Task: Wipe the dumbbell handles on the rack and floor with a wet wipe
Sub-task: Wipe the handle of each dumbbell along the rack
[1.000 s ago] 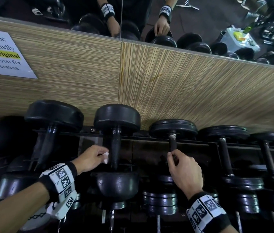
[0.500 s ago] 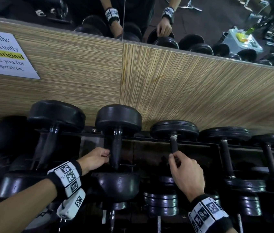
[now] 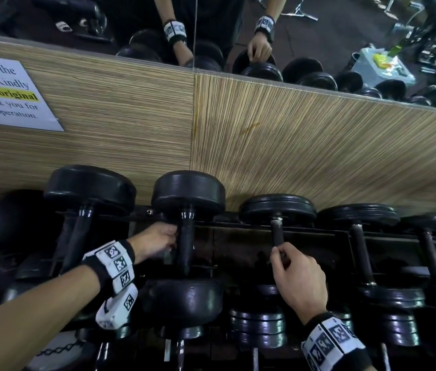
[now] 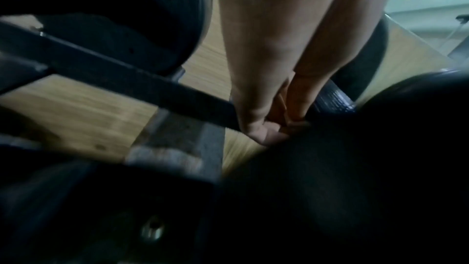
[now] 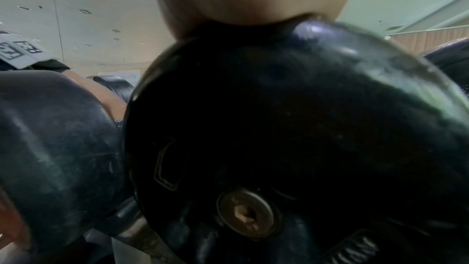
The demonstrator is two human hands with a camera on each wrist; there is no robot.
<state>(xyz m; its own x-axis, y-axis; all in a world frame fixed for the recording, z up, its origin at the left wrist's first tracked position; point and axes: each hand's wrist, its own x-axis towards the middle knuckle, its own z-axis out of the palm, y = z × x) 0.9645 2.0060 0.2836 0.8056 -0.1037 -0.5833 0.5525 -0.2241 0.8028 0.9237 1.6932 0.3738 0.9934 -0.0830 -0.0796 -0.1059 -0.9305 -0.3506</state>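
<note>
grip, right: right hand [image 3: 298, 282] has its fingers curled round the lower part of a thin handle [image 3: 277, 232], clamped on it; the right wrist view is blocked by a dumbbell head [image 5: 291, 127].
grip, left: left hand [image 3: 155, 243] has its fingers curled against the left side of a thick handle [image 3: 186, 245], closed on it as far as the head view shows; the left wrist view is blurred but shows the fingers [image 4: 264, 131] bunched at the bar.
wipe: cannot tell where it is; no white shows in either hand, so it may be hidden under the left fingers.
rack: dumbbells lie side by side on the rack [image 3: 238, 228], handles pointing away from the person, far heads close to the wood panel [image 3: 291, 145].
far: sign [image 3: 5, 95] on the panel at left, mirror [image 3: 318, 36] above it.
step: likely rubbing the thick handle while the right hand braces on its neighbour.
risk, coverage: with the left fingers on one side only, the far side of the bar may go unwiped.
risk, roll: a hard pull could roll a dumbbell on the rails and pinch fingers between the heads.
risk, wipe: a bunched wipe could slip out and drop behind the rack.
</note>
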